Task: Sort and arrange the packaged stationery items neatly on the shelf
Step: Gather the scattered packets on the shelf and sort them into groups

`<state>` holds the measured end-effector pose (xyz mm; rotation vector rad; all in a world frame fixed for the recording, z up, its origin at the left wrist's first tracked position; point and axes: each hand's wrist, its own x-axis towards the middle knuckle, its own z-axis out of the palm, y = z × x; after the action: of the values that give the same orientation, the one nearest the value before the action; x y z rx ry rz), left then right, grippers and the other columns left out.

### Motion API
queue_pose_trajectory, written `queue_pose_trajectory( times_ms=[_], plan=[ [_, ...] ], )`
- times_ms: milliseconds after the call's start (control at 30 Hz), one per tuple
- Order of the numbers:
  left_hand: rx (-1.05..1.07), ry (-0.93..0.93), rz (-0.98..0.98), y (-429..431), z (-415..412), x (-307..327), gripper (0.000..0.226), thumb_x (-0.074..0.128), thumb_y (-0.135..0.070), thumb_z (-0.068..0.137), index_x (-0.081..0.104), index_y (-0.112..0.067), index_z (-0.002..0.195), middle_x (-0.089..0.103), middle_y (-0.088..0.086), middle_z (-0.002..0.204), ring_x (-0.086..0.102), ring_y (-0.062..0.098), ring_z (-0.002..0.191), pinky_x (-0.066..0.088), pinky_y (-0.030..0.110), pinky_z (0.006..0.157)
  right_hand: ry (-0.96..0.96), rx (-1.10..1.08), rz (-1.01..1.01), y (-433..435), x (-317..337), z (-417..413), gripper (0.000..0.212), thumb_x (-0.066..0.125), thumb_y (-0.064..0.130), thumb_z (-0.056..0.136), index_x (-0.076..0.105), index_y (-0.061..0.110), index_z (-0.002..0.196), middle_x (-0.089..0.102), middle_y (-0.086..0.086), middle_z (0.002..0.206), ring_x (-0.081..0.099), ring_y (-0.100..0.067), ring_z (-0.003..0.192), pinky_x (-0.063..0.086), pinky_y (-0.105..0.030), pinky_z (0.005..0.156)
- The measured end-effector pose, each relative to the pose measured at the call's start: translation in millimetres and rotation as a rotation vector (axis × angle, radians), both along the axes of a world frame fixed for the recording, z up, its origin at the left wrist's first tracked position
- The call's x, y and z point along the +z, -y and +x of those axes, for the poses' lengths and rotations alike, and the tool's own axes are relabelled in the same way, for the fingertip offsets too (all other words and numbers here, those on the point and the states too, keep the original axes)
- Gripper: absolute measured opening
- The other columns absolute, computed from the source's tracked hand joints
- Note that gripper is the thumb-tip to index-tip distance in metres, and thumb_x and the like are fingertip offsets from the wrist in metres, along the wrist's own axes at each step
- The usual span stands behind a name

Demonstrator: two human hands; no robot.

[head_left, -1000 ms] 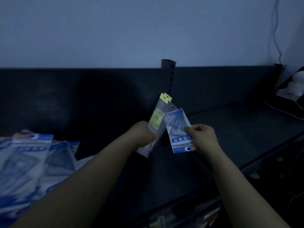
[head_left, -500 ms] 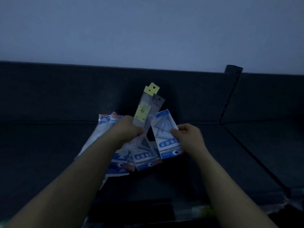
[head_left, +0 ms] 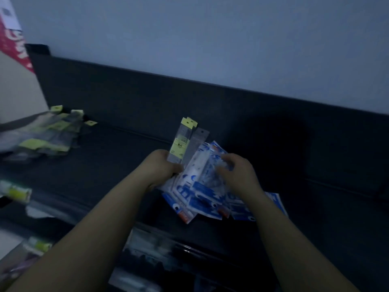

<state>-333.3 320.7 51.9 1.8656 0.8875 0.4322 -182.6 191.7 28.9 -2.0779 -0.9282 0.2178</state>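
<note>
My left hand [head_left: 162, 171] grips three narrow packs [head_left: 179, 144], two yellow-tagged, upright at frame centre. My right hand [head_left: 237, 175] curls its fingers on the topmost of at least four blue packs [head_left: 202, 192] fanned on the shelf [head_left: 105, 165]. Label print: unreadable.

Blue-white packets [head_left: 202, 192]; yellow-labelled clear sleeves [head_left: 179, 145]

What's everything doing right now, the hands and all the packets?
left hand: grips yellow-tagged packets, held upright
right hand: fingers curled on blue packets
blue packets: fanned, lying on shelf
yellow pile: lying on shelf, far left, untouched
</note>
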Motion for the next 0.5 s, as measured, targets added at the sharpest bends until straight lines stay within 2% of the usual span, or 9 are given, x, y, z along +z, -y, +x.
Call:
queue_pose_trajectory(
  times_ms=[67,133,167,233,267,333,400,500],
  plan=[
    [0.032,0.001,0.033,-9,-14,-1,0.007,0.066,-0.016,0.088,0.062,-0.013,0.094,0.061,-0.007,0.074,0.055,0.003,0.063,0.037,0.011,0.042,-0.076,0.09,0.041,-20,2,-15,0.042,0.059,0.023,0.093,0.052,0.01,0.133,0.056,-0.005,0.132,0.055,-0.015,0.113,0.041,-0.02,0.083],
    [0.076,0.009,0.063,-22,-30,-1,0.009,0.065,-0.016,0.089,0.062,-0.012,0.097,0.062,-0.006,0.077,0.057,0.004,0.066,0.039,0.015,0.048,-0.103,0.183,0.028,-44,6,-32,0.045,0.059,0.023,0.093,0.051,0.007,0.134,0.058,-0.006,0.13,0.052,-0.008,0.11,0.037,-0.007,0.078],
    [0.094,0.018,0.07,-30,-38,0,0.011,0.064,-0.017,0.089,0.063,-0.011,0.098,0.065,-0.003,0.081,0.059,0.007,0.069,0.042,0.018,0.053,-0.111,0.224,0.021,-57,9,-41,0.047,0.059,0.025,0.093,0.049,0.006,0.135,0.058,-0.006,0.13,0.053,-0.008,0.108,0.038,-0.008,0.077],
    [0.113,0.023,0.068,-49,-55,1,0.015,0.061,-0.018,0.091,0.064,-0.007,0.1,0.069,0.006,0.09,0.064,0.017,0.079,0.048,0.027,0.066,-0.153,0.291,0.041,-83,14,-62,0.051,0.059,0.027,0.093,0.045,0.006,0.138,0.058,-0.006,0.129,0.053,-0.009,0.102,0.042,-0.014,0.076],
    [0.117,0.017,0.068,-60,-64,2,0.016,0.058,-0.018,0.092,0.064,-0.006,0.1,0.07,0.009,0.093,0.064,0.021,0.08,0.048,0.03,0.068,-0.176,0.316,0.06,-97,16,-73,0.053,0.059,0.027,0.093,0.044,0.004,0.138,0.06,-0.007,0.126,0.054,-0.01,0.101,0.044,-0.018,0.079],
    [0.128,-0.012,0.094,-82,-82,4,0.016,0.052,-0.017,0.094,0.06,-0.004,0.097,0.065,0.011,0.089,0.057,0.021,0.074,0.041,0.029,0.061,-0.219,0.339,0.09,-127,19,-94,0.051,0.06,0.022,0.092,0.045,-0.004,0.134,0.063,-0.014,0.12,0.06,-0.023,0.104,0.049,-0.034,0.089],
    [0.155,-0.04,0.126,-108,-101,5,0.019,0.048,-0.018,0.096,0.059,-0.003,0.1,0.06,0.014,0.09,0.051,0.018,0.072,0.035,0.028,0.057,-0.26,0.362,0.085,-158,21,-117,0.046,0.059,0.016,0.092,0.044,-0.015,0.124,0.057,-0.031,0.121,0.054,-0.042,0.112,0.043,-0.051,0.096],
    [0.207,-0.089,0.204,-152,-133,9,0.015,0.048,-0.02,0.098,0.055,-0.007,0.099,0.058,0.007,0.09,0.049,0.013,0.07,0.034,0.023,0.054,-0.317,0.368,0.083,-207,22,-146,0.043,0.058,0.011,0.091,0.042,-0.017,0.12,0.051,-0.035,0.121,0.049,-0.046,0.113,0.041,-0.058,0.095]
  ],
)
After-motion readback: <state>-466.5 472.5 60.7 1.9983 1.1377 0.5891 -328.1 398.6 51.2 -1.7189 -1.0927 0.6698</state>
